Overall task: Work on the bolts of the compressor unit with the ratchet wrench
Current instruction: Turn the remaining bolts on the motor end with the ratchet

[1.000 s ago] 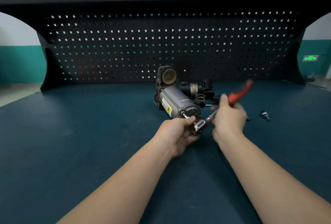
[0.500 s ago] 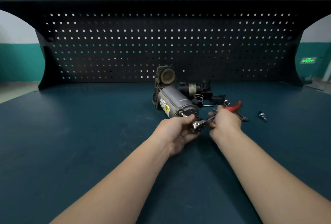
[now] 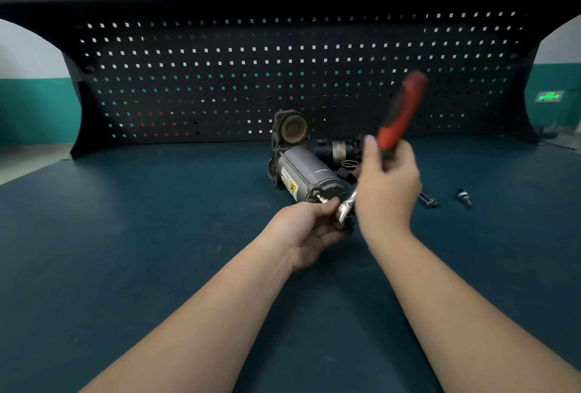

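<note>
Red and black, the handle of the ratchet wrench slants toward the upper right of the frame, blurred, with the right hand wrapped around its lower part. Its chrome head sits just below centre, at the near end of the compressor unit. The left hand curls its fingers around that head, apparently over a socket, though the blur hides the join. A thin bolt juts from the unit's end face just above the left thumb. The grey cylinder lies on the dark teal bench at centre frame, its far end capped by a rusty round fitting. Behind it to the right lie a black motor part and a wire ring. Farther right on the bench rest a long bolt and a small fitting, apart from each other.
</note>
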Motion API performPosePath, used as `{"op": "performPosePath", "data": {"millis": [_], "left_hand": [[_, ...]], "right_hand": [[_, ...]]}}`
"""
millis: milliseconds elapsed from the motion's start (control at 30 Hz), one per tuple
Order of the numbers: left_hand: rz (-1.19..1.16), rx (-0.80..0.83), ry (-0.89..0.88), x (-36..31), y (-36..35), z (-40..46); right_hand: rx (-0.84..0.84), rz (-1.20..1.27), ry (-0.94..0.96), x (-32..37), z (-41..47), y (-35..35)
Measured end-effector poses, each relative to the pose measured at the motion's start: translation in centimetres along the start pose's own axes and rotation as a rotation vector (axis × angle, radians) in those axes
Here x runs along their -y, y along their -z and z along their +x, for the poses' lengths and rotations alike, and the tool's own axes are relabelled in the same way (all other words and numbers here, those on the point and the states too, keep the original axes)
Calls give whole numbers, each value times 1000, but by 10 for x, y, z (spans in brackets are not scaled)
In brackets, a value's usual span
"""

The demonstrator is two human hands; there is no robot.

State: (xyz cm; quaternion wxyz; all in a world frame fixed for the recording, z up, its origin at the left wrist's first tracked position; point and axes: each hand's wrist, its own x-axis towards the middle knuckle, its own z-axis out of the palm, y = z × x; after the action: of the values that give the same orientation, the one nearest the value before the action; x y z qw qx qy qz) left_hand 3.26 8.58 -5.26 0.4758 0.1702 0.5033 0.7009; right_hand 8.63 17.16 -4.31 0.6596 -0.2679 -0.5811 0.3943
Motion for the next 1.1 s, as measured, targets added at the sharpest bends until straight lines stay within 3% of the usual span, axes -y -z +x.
{"op": "performPosePath", "data": {"millis": [100, 133, 167, 233, 367, 400, 467, 533, 600, 667, 700, 733, 767, 833, 900, 967, 1033, 1100], "left_hand": [[-11, -7, 4, 2, 1, 3], [-8, -12, 1, 2, 1, 4], [-2, -16, 3, 2, 1, 5], [3, -19, 9, 2, -1, 4], [-1, 22, -11, 0, 0, 3], [10, 25, -18, 0, 1, 3], [29, 26, -28, 0, 2, 2], [9, 25, -24, -1, 1, 1], [-16, 12, -12, 0, 0, 2], [-36, 19, -4, 0, 0, 3], [-42, 24, -3, 1, 1, 3], [-49, 26, 0, 0, 1, 3], [-53, 25, 1, 1, 0, 4], [-66, 25, -6, 1, -1, 4], [-53, 54, -18, 0, -1, 2], [-2, 83, -29, -1, 2, 0], [26, 71, -29, -2, 4, -1], [16, 56, -14, -2, 3, -1]], "right_hand": [[-131, 278, -782, -24, 14, 6], [-133, 316, -893, -26, 12, 6], [-116, 295, -872, -25, 11, 5], [-63, 183, -469, -16, 9, 3], [288, 25, 503, 12, -7, 4], [336, -23, 640, 13, -13, 3], [318, -42, 664, 12, -18, 2], [162, -6, 415, 7, -8, 3], [35, 76, -89, -5, 8, 6], [-32, 325, -654, -15, 16, 10], [-45, 393, -798, -18, 15, 10], [-40, 398, -807, -18, 14, 9], [-27, 373, -673, -18, 14, 8], [83, 297, -158, -4, 10, 7], [337, 170, 350, 9, 0, 8], [540, 9, 669, 12, -13, 5], [526, -40, 715, 11, -19, 2], [343, 42, 531, 8, -12, 2]]}}
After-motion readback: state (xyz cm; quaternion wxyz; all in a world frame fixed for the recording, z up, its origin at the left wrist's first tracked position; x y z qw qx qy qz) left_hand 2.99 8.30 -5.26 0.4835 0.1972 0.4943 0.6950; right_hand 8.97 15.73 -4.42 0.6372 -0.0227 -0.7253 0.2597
